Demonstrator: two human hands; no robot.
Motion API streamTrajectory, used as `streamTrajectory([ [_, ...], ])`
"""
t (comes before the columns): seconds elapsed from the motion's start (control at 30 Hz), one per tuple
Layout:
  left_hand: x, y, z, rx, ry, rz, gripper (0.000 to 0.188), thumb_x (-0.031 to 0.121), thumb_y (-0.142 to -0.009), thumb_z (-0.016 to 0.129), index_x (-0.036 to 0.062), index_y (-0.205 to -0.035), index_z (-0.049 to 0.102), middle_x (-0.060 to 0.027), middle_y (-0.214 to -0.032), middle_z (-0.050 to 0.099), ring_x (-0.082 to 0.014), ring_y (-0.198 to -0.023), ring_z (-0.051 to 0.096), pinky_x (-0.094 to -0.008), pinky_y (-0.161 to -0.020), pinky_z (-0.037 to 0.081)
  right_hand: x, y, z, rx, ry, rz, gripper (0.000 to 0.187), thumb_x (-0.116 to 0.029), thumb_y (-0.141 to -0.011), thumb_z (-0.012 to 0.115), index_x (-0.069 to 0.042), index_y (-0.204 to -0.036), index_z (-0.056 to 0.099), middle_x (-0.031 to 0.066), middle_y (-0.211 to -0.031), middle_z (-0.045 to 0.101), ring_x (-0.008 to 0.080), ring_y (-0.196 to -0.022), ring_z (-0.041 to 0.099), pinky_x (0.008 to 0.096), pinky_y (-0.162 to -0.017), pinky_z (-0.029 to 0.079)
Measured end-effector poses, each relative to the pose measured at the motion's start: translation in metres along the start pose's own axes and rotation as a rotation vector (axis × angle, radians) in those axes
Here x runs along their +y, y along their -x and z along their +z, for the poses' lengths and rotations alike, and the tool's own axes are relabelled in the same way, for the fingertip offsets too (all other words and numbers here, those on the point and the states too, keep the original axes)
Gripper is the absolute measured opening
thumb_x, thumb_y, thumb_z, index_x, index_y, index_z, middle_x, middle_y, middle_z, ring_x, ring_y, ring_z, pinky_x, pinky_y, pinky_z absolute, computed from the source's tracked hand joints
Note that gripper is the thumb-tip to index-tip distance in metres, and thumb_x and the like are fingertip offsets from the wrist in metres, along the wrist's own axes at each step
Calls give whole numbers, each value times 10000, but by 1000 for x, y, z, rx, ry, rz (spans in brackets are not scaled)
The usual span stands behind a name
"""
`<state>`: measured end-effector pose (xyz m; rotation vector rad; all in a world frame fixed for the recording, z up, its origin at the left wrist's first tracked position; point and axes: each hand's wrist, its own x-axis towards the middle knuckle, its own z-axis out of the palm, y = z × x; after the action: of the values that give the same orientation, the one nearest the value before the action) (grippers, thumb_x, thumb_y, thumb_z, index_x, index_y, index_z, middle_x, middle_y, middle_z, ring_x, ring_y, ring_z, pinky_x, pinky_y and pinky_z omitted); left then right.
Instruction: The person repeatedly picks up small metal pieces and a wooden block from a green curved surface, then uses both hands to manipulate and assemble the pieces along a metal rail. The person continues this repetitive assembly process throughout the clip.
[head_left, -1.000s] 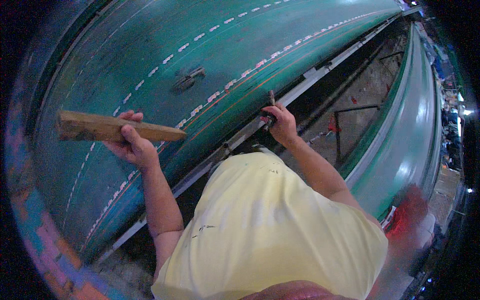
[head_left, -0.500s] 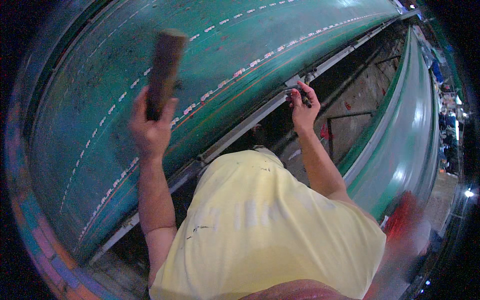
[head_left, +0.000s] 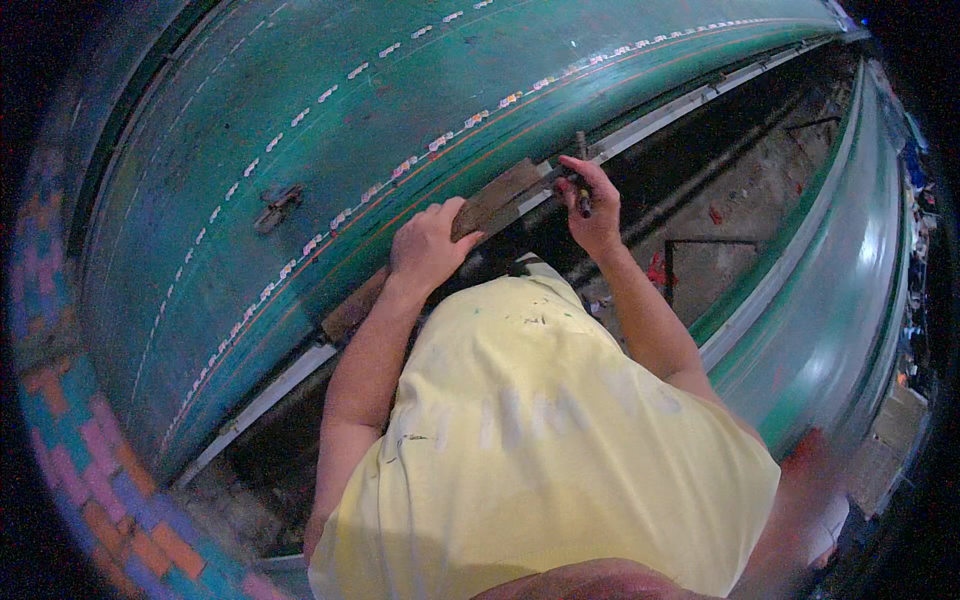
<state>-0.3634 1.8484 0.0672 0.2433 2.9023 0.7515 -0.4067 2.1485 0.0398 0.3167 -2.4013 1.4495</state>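
Observation:
My left hand is closed over a long wooden board, which lies along the near edge of the green table. At the board's far right end, my right hand grips a small dark metal clamp with an upright rod. My fingers partly hide the clamp, so whether it bites on the board I cannot make out. On the table top to the left rests another dark metal piece, apparently a second clamp.
Rows of small white and orange printed patches run along the table. A pale metal rail follows its edge. To the right, across a dark gap with a thin metal frame, stands another green table. Coloured brick shapes curve at lower left.
My left hand has brought the board down from upright over the table to lie along its edge. My right hand stays near the rail with the clamp. The view has shifted slightly.

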Motion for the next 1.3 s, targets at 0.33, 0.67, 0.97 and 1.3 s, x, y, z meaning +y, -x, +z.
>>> streamTrajectory([
  [0.33, -18, 23, 4, 21, -24, 35, 617, 447, -896, 918, 163, -1404, 712, -135, -1175, 774, -381, -1144, 768, -527, -950, 631, 4, -12, 2, -265, 31, -28, 505, 146, -932, 734, -93, -1377, 745, 151, -1172, 741, 311, -1054, 784, 398, -908, 625],
  [0.67, -27, 23, 7, 25, -12, 108, 657, 414, -850, 953, 161, -1411, 724, -134, -1169, 772, -375, -1119, 769, -515, -935, 633, -3, -19, 0, -323, 153, -59, 541, 115, -875, 801, -127, -1355, 741, 161, -1252, 735, 412, -1091, 786, 464, -882, 655],
  [0.97, -24, 21, 2, 18, 38, 93, 665, 385, -815, 978, 157, -1392, 740, -131, -1159, 773, -373, -1106, 771, -509, -935, 633, 11, -23, -4, -388, 110, -108, 553, 53, -846, 795, -172, -1347, 730, 164, -1282, 723, 434, -1067, 782, 502, -879, 668],
  [1.3, -24, 20, 0, -15, 54, 47, 653, 372, -825, 988, 140, -1388, 755, -159, -1231, 805, -390, -1150, 783, -497, -996, 632, 13, -15, -4, -336, 39, -76, 546, 68, -842, 804, -154, -1334, 726, 161, -1309, 716, 438, -1097, 779, 496, -915, 664],
])
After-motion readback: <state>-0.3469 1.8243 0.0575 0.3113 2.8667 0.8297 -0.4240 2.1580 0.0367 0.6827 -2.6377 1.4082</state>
